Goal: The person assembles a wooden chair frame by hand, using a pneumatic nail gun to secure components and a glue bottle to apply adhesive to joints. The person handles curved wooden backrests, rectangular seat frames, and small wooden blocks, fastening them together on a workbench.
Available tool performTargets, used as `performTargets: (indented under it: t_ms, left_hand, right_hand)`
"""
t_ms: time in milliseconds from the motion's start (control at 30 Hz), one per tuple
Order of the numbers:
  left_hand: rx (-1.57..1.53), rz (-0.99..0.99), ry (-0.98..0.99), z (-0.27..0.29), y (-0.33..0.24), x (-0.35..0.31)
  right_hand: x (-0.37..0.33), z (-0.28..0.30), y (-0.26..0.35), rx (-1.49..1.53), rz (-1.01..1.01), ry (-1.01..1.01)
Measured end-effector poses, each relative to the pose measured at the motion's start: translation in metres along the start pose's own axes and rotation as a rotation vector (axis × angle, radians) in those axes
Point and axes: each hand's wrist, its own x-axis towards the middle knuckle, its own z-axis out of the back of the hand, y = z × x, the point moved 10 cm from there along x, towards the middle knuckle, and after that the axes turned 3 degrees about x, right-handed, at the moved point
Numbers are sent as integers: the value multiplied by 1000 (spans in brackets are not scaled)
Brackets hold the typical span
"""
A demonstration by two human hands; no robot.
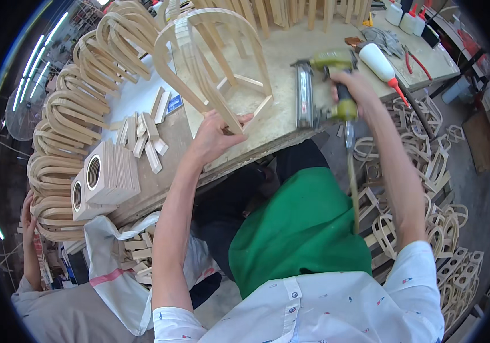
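At the bench's near edge my left hand (217,136) grips the lower corner of a pale wooden frame (204,77), fingers wrapped round the post and thumb along a short bottom rail. The frame stands upright, with bent arches on top and short rails joining the feet. To its right, my right hand (352,90) is closed round the handle of an olive-green nail gun (326,59) with a silver magazine. The gun is held upright, apart from the frame, and slightly blurred. An air hose (352,177) hangs from its handle past my green apron.
Stacked bent-wood arches (65,117) line the left side, near loose wood strips (148,134) and holed blocks (116,174). A glue bottle (377,62), pliers (415,63) and grey glove (386,41) lie right. Another person's hand (28,214) touches the arches. Wooden parts (385,231) fill the right floor.
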Motion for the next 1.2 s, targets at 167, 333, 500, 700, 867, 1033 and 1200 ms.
performTargets:
  t_ms: [167,333,500,700,867,1033,1200]
  left_hand:
    - [-98,24,-17,-2,6,-1]
    - [-35,-5,-3,-2,1,-1]
    - [-25,45,9,-1,-4,-1]
    - [-47,-19,-3,-2,-2,1]
    - [-97,110,38,-4,0,-2]
    - [-87,5,-9,-3,2,-1]
    - [-227,131,26,-6,4,0]
  right_hand:
    - [-111,-45,-24,357,-30,1]
    - [-158,-93,-61,550,-86,65]
    - [-163,-119,-70,585,-65,91]
    - [-163,-124,-68,585,-54,102]
    - [-164,-127,-66,604,-46,107]
    - [-168,-126,-66,605,-35,111]
    - [-166,-127,-68,560,-37,96]
